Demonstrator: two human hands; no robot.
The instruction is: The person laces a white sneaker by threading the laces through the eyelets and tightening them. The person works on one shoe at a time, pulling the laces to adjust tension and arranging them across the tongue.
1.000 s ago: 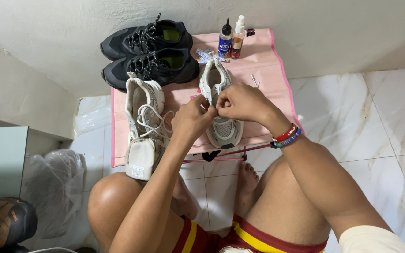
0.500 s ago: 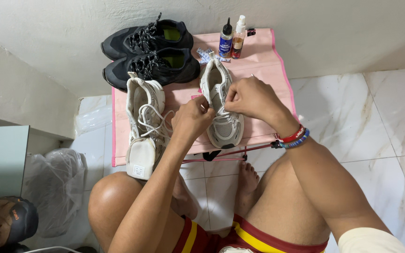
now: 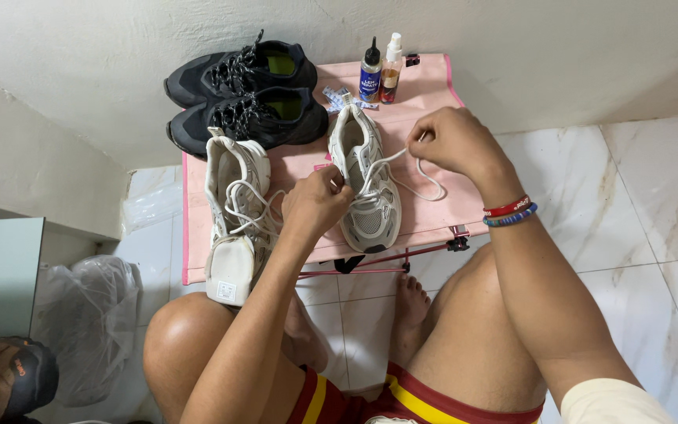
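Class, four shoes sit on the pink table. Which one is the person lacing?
The pale shoe on the right, below the two bottles. Both hands grip its white lace; the other pale shoe and the black pair lie untouched.

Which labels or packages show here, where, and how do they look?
Dark bottle: back edge of the pink table, slim, black nozzle, blue label.
Spray bottle: right beside it, white top, amber liquid, red label.
Small wrappers: in front of the bottles, blue and white.
Tag on left white shoe: pale square, small print.
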